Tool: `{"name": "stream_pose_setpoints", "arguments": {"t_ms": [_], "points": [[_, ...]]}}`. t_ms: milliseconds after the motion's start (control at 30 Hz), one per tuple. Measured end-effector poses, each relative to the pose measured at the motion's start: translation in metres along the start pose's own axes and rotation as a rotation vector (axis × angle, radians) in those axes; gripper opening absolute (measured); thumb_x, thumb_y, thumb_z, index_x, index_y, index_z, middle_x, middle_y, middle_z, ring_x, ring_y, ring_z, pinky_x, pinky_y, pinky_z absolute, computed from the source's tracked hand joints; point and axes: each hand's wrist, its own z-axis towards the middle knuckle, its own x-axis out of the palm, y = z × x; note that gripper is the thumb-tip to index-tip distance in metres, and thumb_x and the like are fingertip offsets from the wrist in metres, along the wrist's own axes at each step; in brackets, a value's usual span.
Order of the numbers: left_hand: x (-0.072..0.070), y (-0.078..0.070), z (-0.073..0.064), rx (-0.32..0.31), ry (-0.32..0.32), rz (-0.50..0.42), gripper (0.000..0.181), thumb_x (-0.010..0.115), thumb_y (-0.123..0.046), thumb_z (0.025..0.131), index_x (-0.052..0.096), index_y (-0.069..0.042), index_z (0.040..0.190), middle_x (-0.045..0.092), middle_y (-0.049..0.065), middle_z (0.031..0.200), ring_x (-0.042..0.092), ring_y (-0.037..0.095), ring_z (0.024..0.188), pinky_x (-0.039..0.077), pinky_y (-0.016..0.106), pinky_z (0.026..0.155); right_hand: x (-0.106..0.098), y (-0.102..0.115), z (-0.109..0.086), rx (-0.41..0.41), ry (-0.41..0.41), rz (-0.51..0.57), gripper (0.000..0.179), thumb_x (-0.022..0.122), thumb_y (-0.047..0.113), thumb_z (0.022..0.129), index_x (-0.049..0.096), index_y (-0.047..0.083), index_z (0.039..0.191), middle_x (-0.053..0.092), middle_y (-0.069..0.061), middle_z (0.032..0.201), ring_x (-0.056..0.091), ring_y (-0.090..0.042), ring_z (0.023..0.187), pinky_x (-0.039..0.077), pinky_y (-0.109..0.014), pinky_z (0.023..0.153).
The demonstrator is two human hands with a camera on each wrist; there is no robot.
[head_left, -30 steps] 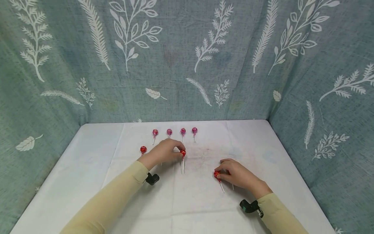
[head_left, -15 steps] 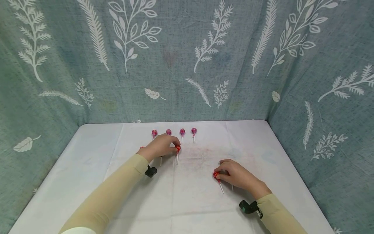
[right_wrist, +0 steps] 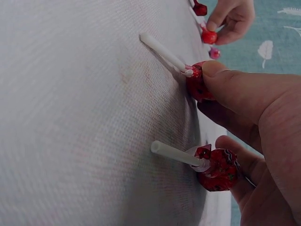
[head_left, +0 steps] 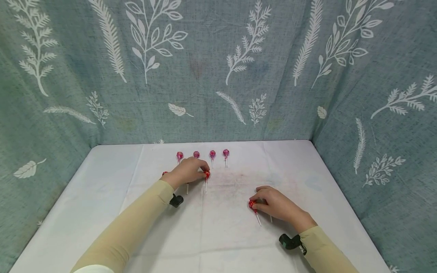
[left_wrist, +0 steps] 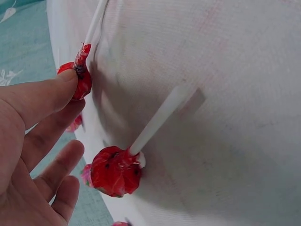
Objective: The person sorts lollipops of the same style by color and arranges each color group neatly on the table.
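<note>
My left hand (head_left: 189,171) pinches the head of a red lollipop (left_wrist: 83,87) between thumb and finger, its white stick pointing toward me. Beneath that hand lies a second red lollipop (left_wrist: 115,172); in the head view only its stick shows. Another red lollipop (head_left: 165,173) peeks out behind the left wrist. Over on the right, my right hand (head_left: 275,202) holds the wrapped head of a red lollipop (head_left: 252,204) with thumb and finger. One more red lollipop (right_wrist: 218,172) sits beside its lower fingers, mostly hidden by the hand in the head view.
Along the far side of the white table (head_left: 235,242) runs a row of several pink lollipops, one at its right end (head_left: 226,152). A green-grey leaf-patterned curtain (head_left: 205,76) encloses the table at the back and sides.
The left hand has shifted a little left and away from me with its red lollipop, now partly covering the leftmost red one. The right hand keeps its place and its hold.
</note>
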Motion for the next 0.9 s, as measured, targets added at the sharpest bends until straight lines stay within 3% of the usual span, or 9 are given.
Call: {"name": "stream_pose_setpoints", "arguments": {"t_ms": [167,900], "points": [[0.0018,0.0009,0.0001,-0.039,0.023,0.0,0.014,0.075,-0.023,0.09,0.073,-0.026,0.104,0.07,-0.012,0.102,0.062,0.017,0.104,0.046,0.044,0.094,-0.0001,0.0001,0.0,-0.001,0.001,-0.005,0.024,0.075,0.026,0.09,0.075,0.021,0.114,0.067,0.008,0.116,0.048,-0.022,0.132,0.042,-0.036,0.104],[0.0014,0.0022,0.0022,-0.052,0.031,0.021,0.013,0.076,-0.027,0.09,0.076,-0.028,0.103,0.07,-0.013,0.1,0.063,0.017,0.1,0.047,0.045,0.091,-0.0027,0.006,0.002,0.015,0.021,-0.021,0.023,0.075,0.025,0.09,0.075,0.022,0.113,0.067,0.007,0.115,0.05,-0.021,0.129,0.045,-0.035,0.101]]}}
